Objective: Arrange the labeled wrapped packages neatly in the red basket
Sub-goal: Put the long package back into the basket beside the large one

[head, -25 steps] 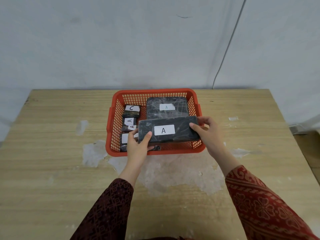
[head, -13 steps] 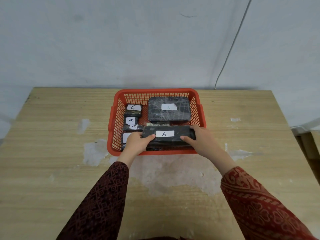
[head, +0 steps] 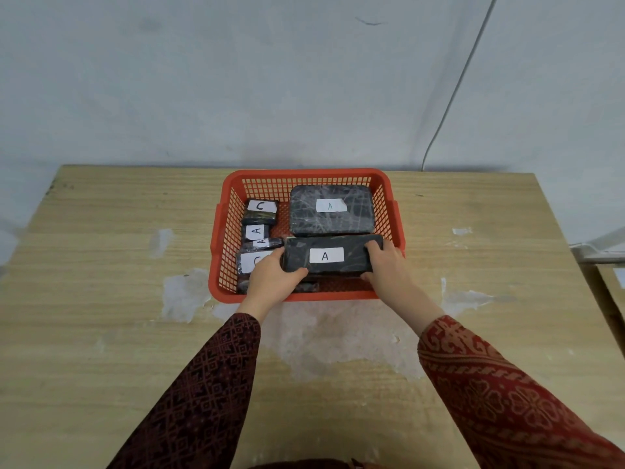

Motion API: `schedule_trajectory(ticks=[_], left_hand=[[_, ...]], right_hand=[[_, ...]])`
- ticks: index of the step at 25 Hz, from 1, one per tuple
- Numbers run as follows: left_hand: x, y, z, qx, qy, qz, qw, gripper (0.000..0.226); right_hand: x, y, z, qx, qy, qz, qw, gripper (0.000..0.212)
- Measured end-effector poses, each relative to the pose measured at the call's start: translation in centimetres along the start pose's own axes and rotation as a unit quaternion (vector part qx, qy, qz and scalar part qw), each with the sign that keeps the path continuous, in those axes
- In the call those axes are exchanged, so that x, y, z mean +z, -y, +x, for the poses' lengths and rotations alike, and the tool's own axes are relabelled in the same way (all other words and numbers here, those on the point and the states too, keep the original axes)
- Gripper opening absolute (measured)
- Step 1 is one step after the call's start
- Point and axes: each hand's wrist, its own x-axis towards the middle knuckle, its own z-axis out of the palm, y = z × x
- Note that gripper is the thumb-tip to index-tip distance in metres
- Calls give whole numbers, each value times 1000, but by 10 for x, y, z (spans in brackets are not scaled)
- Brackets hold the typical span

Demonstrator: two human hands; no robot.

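Observation:
A red mesh basket [head: 221, 231] stands on the wooden table. Inside, a long black wrapped package labelled A [head: 333, 254] lies across the near right part, gripped at its left end by my left hand [head: 270, 279] and at its right end by my right hand [head: 384, 265]. Behind it lies a larger black package labelled A [head: 331, 209]. Along the left wall sit small packages: one labelled C [head: 260, 211], two labelled A [head: 256, 231], and one with a white label [head: 248, 262] partly hidden by my left hand.
The wooden table [head: 101, 299] has worn pale patches in front of and left of the basket. A grey wall rises behind, with a thin cable [head: 449, 96] running down to the table's back edge. Part of another surface shows at the far right edge [head: 612, 279].
Both hands have lowered the long A package from above the basket's front rim down into the basket, in front of the larger A package.

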Motion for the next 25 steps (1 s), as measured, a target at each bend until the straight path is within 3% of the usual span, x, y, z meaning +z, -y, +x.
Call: schedule_trajectory(ticks=[4, 8, 12, 16, 21, 23, 25], left_hand=[[0, 3, -1, 30, -3, 53, 998, 74], [6, 0, 0, 27, -17, 61, 998, 63], [9, -2, 0, 29, -31, 76, 996, 60], [5, -5, 8, 21, -12, 131, 991, 68], [7, -4, 12, 17, -13, 144, 989, 71], [9, -2, 12, 20, -20, 115, 993, 67], [10, 1, 14, 23, -21, 98, 995, 64]], right_hand=[[4, 3, -1, 8, -35, -11, 999, 57], [5, 7, 2, 7, -34, -44, 998, 54], [6, 12, 7, 21, 30, -42, 998, 46], [14, 7, 6, 36, 131, 16, 991, 73], [19, 3, 11, 39, 216, 6, 976, 88], [20, 3, 13, 36, 208, 11, 977, 88], [26, 3, 8, 13, 141, 16, 990, 80]])
